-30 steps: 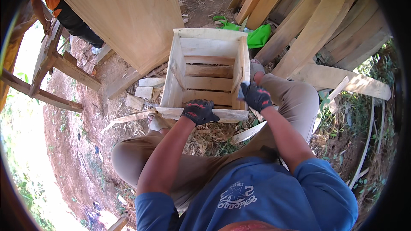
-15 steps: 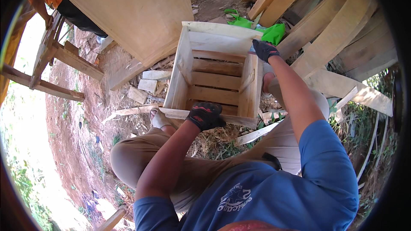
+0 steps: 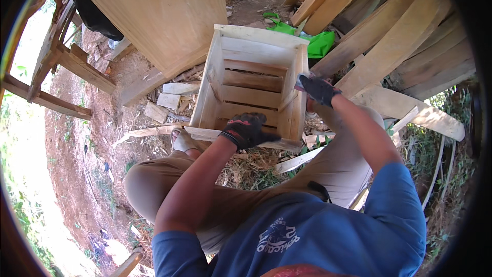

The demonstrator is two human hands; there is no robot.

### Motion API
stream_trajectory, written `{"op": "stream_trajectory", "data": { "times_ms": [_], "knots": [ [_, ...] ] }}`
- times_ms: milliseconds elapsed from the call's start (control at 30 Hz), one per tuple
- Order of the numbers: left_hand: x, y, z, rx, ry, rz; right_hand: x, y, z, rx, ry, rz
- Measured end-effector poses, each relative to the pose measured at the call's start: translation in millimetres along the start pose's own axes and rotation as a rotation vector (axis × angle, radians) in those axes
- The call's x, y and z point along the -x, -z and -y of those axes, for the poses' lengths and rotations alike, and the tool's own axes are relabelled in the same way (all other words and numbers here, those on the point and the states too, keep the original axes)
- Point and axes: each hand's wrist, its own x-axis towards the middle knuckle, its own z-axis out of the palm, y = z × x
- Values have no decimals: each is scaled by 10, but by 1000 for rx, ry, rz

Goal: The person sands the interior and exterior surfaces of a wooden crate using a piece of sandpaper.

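Note:
A wooden crate (image 3: 204, 103) with a slatted bottom stands between my legs, its open side up. My left hand (image 3: 247, 130), in a black glove with red marks, lies over the crate's near edge, fingers bent over the board and thumb toward the right. My right hand (image 3: 319, 90), gloved in dark grey and black, is at the outer side of the crate's right wall. Its fingers close round a small flat piece (image 3: 300, 83) with a pale edge, pressed near that wall's top edge. The glove hides most of this piece, so its kind is unclear.
A large wooden panel (image 3: 159, 15) leans beyond the crate on the left. Long boards (image 3: 379, 36) are stacked at the right, beside a bright green bag (image 3: 320, 44). Wood offcuts (image 3: 169, 100) litter the ground. A wooden frame (image 3: 84, 72) stands at far left.
My right hand has slid nearer along the crate's right wall, from its far corner toward the middle. My left hand stays on the near edge, turned slightly. The view has shifted a little.

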Motion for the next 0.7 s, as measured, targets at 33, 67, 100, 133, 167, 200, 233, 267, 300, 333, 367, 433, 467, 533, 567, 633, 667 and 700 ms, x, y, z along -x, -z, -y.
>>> {"op": "stream_trajectory", "data": {
  "times_ms": [33, 67, 100, 133, 167, 200, 233, 267, 300, 333, 367, 433, 467, 533, 567, 633, 667, 700],
  "knots": [
    [-22, 14, -44, 130, 34, -61, 212, -48, 29, -132, 13, -7],
    [-52, 16, -66, 258, 71, -117, 381, -95, 53, -254, 22, -17],
    [-114, -14, -26, 301, 13, -112, 421, -107, 44, -291, 54, -35],
    [-182, -43, -10, 345, -50, -100, 486, -100, 15, -329, 83, -57],
    [-170, 134, -198, 380, 14, -71, 429, -52, -170, -270, 195, -71],
    [-154, 230, -334, 413, 81, -43, 371, -72, -351, -342, 292, -74],
    [-118, 221, -359, 384, 3, -122, 364, -138, -357, -416, 399, -54],
    [-76, 200, -375, 354, -74, -203, 342, -202, -351, -490, 509, -27],
    [-56, 207, -395, 332, -117, -261, 345, -319, -356, -455, 640, -21],
    [-22, 199, -404, 306, -151, -321, 470, -408, -97, -688, 492, 112],
    [-18, 222, -446, 290, -156, -356, 626, -468, 168, -922, 320, 204],
    [-54, 294, -578, 339, -89, -386, 720, -664, 345, -775, 467, -39],
    [-59, 338, -624, 406, -2, -382, 726, -711, 410, -791, 430, -50],
    [-58, 391, -599, 497, 133, -381, 768, -790, 557, -778, 403, -56],
    [-50, 418, -562, 522, 182, -383, 828, -829, 625, -748, 413, -53],
    [-62, 461, -509, 531, 221, -394, 816, -851, 640, -676, 443, -58],
    [-96, 459, -474, 516, 211, -400, 727, -851, 580, -634, 459, -69],
    [-124, 451, -446, 500, 201, -405, 639, -857, 524, -591, 475, -80]
  ]
}}
